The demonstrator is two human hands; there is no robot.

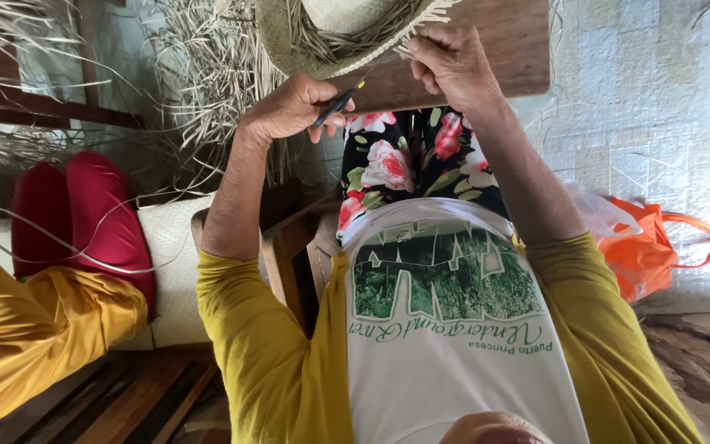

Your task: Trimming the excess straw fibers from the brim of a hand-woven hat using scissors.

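On the wooden board [486, 49] across my lap rests a half-woven straw hat [330, 33]. My right hand [452, 66] pinches its frayed brim; my left hand [293, 107], below the hat, grips a dark tool [337, 104]. I judge the hat light, pliable, best held by the brim.

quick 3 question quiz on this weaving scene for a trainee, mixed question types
1. True or false: the left hand holds a thin dark tool.
2. Multiple choice: the right hand pinches the edge of A) a woven straw hat, B) a glass jar, C) a metal pan.
3. Fill in: the hat rests on a brown wooden ____.

Key: 1 true; 2 A; 3 board.
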